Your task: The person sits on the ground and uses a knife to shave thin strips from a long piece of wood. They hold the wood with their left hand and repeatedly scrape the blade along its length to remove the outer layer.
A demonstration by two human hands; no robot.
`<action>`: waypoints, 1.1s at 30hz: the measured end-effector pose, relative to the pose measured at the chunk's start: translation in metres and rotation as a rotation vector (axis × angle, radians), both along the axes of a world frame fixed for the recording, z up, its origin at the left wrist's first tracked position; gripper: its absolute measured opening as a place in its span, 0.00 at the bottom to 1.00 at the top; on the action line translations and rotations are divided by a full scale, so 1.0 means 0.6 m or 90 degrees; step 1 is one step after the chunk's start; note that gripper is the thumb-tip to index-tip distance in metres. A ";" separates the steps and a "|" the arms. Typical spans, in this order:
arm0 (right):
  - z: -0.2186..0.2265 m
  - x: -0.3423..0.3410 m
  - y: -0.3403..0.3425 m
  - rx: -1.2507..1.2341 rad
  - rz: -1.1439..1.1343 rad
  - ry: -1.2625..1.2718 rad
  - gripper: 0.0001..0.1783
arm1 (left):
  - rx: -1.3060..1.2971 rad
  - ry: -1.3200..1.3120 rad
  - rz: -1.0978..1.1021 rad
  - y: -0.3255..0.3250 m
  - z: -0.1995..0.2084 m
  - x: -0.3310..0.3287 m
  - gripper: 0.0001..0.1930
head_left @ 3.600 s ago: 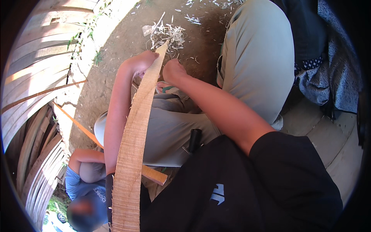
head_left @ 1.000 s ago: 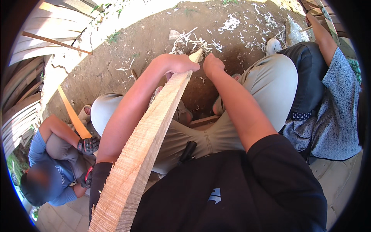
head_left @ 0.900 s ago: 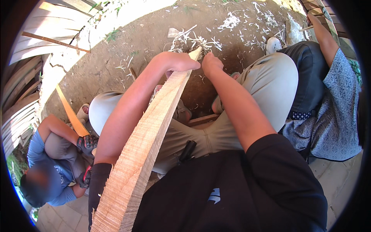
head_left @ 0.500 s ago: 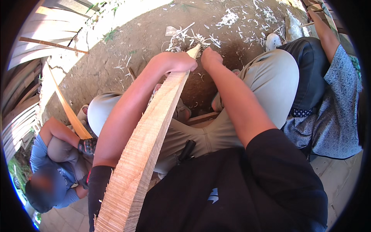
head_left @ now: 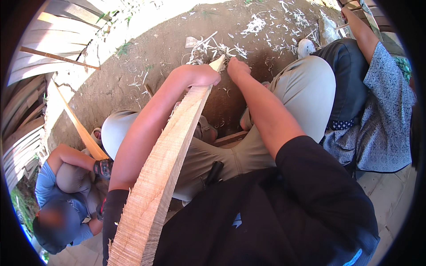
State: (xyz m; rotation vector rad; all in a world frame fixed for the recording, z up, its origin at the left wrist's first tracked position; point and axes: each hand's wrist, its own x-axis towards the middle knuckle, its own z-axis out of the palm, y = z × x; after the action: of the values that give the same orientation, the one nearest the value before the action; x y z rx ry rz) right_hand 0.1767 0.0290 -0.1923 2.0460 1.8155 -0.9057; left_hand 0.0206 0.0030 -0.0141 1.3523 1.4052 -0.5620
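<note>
A long, pale wooden board (head_left: 166,159) with a rough sawn face and ragged edges slants from beside my torso to a pointed far end between my knees. My left hand (head_left: 203,76) is wrapped round it just short of that tapered tip. Close to the tip's right side, my right hand (head_left: 238,69) is closed in a fist. Whatever it grips is hidden by the fingers and the wood. Curly wood shavings (head_left: 208,48) lie on the dirt just beyond the tip.
At the left a seated person (head_left: 66,199) wearing a glove holds another long board (head_left: 80,126). A second person in a patterned grey garment (head_left: 386,119) sits close at my right. More shavings (head_left: 255,24) litter the earth at the far right, near a pale stone block (head_left: 327,31).
The whole view has shifted slightly, with most things a little further left. Both hands keep nearly the same places by the board's tip.
</note>
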 end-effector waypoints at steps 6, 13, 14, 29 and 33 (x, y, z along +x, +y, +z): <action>0.068 -0.020 0.010 -0.105 0.265 -0.062 0.20 | -0.010 0.020 -0.026 -0.009 0.014 -0.014 0.27; 0.099 0.002 0.015 -0.191 0.245 -0.125 0.19 | -0.003 0.006 -0.053 -0.003 0.001 -0.004 0.28; 0.081 0.009 0.005 -0.169 0.199 -0.119 0.19 | 0.006 0.000 -0.056 0.000 -0.001 -0.003 0.28; 0.052 -0.021 -0.026 -0.082 0.081 -0.081 0.16 | 0.008 0.021 -0.020 -0.003 0.005 0.007 0.26; 0.058 -0.013 -0.015 -0.079 0.074 -0.047 0.17 | 0.025 0.002 -0.037 -0.007 0.014 0.005 0.27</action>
State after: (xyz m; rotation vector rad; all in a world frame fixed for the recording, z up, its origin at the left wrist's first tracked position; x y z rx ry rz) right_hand 0.1691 0.0198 -0.1578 1.8542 1.7718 -0.8761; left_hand 0.0238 -0.0012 -0.0055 1.4278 1.3889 -0.5784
